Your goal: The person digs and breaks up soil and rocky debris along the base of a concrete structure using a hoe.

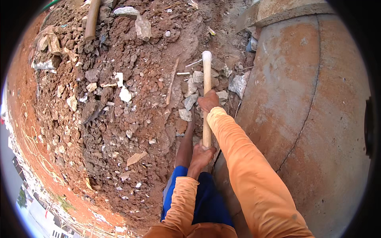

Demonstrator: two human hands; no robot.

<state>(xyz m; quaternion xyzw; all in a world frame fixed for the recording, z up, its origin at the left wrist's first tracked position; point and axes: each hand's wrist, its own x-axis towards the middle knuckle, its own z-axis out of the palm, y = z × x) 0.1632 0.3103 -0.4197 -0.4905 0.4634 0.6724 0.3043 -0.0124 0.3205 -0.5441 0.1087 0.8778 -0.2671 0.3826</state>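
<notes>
Both my hands are closed around a pale wooden tool handle (pixel 207 77), which points away from me over the rubble. Its far end is rounded and whitish; no tool head can be made out. My right hand (pixel 208 101) grips it about midway along. Closer to my body, my left hand (pixel 202 155) wraps around the near end. Grey broken stones (pixel 191 101) lie beside and under the handle, left of my right hand. One larger pale rock (pixel 239 84) rests to the right, against the concrete edge.
A concrete slab (pixel 293 91) with a long crack runs along the right, and a raised concrete block (pixel 285 12) stands at its far end. Reddish soil (pixel 111 139) with stones and scraps spreads to the left. A wooden pole (pixel 92 20) lies far left. My bare leg (pixel 185 144) shows below.
</notes>
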